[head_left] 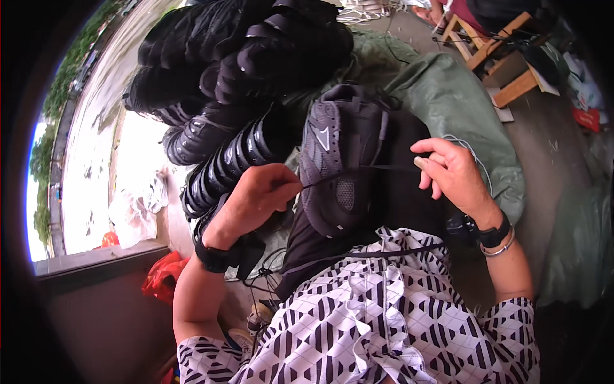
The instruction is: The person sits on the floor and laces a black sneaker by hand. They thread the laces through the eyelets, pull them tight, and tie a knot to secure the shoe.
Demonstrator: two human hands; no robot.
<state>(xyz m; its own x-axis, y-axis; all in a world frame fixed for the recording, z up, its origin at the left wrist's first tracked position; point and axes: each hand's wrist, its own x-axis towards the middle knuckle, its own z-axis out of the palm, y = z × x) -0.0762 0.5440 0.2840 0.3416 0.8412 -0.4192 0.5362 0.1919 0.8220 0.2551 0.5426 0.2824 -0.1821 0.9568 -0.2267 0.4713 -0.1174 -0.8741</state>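
Observation:
A black sneaker (342,144) with a grey-white side mark rests on my lap, toe toward me. Its eyelets show along the upper. A thin black shoelace (361,169) stretches across it between my hands. Left of the shoe, my left hand (263,192) pinches one end of this lace. On the other side, my right hand (448,169) holds the lace at the thumb, its index finger extended. A further length of black lace (400,253) lies over my patterned shirt. Dark wristbands sit on both wrists, with a bracelet on the right one.
Black shoes (236,57) are heaped at the far left, several nested in a row (233,157). Green sheeting (441,89) spreads behind my lap. A wooden stool (511,83) stands at the far right near another person's leg. A red plastic bag (164,275) lies left by a low wall.

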